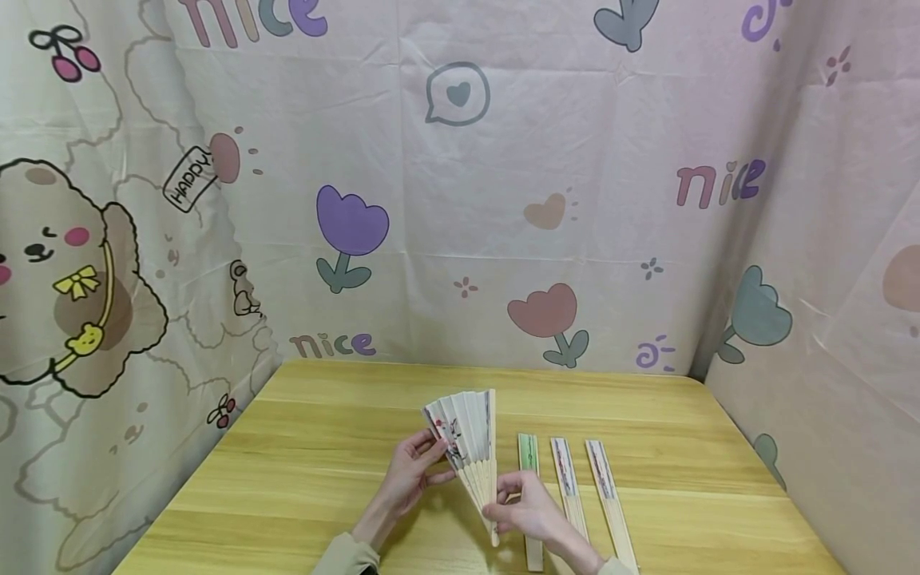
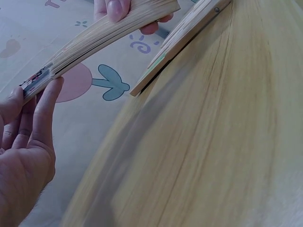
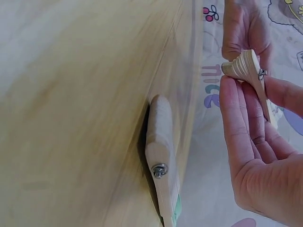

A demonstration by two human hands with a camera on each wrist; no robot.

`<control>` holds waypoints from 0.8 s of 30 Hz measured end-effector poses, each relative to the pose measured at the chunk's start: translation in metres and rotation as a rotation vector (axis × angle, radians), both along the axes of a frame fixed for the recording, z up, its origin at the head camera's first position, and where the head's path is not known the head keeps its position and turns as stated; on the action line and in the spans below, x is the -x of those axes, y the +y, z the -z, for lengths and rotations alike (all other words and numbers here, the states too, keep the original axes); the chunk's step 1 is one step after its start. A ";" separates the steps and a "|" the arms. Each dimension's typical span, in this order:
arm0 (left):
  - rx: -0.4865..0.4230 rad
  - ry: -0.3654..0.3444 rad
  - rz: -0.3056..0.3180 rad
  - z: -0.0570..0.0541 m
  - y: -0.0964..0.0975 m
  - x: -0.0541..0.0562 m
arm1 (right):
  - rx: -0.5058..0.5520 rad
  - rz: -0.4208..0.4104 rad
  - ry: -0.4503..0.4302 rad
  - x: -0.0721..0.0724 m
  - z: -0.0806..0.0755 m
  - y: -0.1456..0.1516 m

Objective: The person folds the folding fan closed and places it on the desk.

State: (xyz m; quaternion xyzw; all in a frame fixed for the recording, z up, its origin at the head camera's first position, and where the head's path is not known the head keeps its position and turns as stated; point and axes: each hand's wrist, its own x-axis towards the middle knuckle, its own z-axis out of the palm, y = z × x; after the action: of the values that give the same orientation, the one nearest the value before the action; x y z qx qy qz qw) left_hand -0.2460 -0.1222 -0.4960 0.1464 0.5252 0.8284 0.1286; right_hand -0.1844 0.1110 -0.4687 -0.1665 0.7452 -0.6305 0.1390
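A folding fan [image 1: 465, 435], white with red blossoms and pale wooden ribs, is spread partway above the table. My left hand [image 1: 413, 471] pinches its left outer edge between thumb and fingers. Lower down, near the pivot, my right hand [image 1: 523, 505] grips the ribs. The metal pivot pin shows on the held fan [image 3: 254, 71] in the right wrist view. In the left wrist view, the left fingertips [image 2: 56, 84] touch the printed end of the fan. A closed fan with a green band [image 1: 529, 455] lies right beside the right hand, which partly covers it.
Two more closed fans with printed bands lie to the right, one partly behind the right forearm [image 1: 564, 463] and one farther right [image 1: 602, 471]. The wooden table [image 1: 323, 423] meets a patterned cloth backdrop [image 1: 460, 208] at its back and sides.
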 end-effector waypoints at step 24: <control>0.043 0.026 -0.029 0.002 0.000 -0.001 | -0.042 -0.081 0.062 -0.002 0.005 -0.001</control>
State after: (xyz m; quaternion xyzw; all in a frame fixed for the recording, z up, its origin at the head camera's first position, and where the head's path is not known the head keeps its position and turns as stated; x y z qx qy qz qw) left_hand -0.2454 -0.1218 -0.4978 0.1467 0.5465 0.8168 0.1127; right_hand -0.1826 0.1099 -0.4732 -0.2130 0.7550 -0.6030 0.1449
